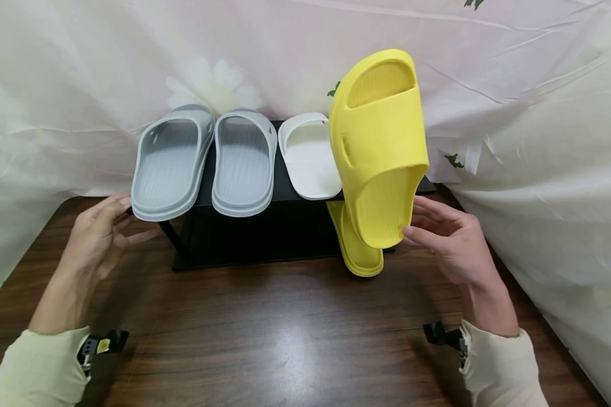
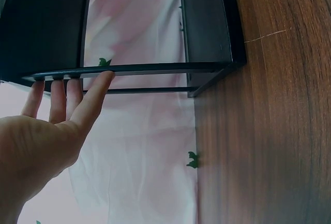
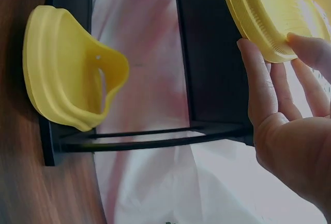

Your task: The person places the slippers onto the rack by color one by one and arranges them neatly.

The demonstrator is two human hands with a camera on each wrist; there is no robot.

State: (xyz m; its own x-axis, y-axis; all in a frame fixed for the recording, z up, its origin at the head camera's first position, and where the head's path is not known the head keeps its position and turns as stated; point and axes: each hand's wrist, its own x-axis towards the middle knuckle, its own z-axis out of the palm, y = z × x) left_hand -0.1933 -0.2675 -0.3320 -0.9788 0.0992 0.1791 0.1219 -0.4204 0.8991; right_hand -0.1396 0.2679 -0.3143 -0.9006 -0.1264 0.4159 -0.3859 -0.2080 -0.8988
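My right hand [image 1: 455,240] pinches the heel of a yellow slide sandal [image 1: 382,135], thumb on top and fingers beneath, above the right end of a black two-tier shoe rack [image 1: 280,183]. A second yellow slide [image 3: 67,69] sits on the lower shelf, its heel jutting past the front edge; in the head view the held slide partly covers it. Fingertips of my left hand [image 2: 57,131] touch the bar at the rack's left end, fingers fairly straight. Close by on the top shelf stands a grey clog [image 1: 168,164].
Another grey clog [image 1: 243,161] and a white slipper [image 1: 313,161] stand farther right on the top shelf. Dark wooden tabletop [image 1: 265,328] spreads before the rack. A pale floral cloth [image 1: 285,51] hangs behind it and along the sides.
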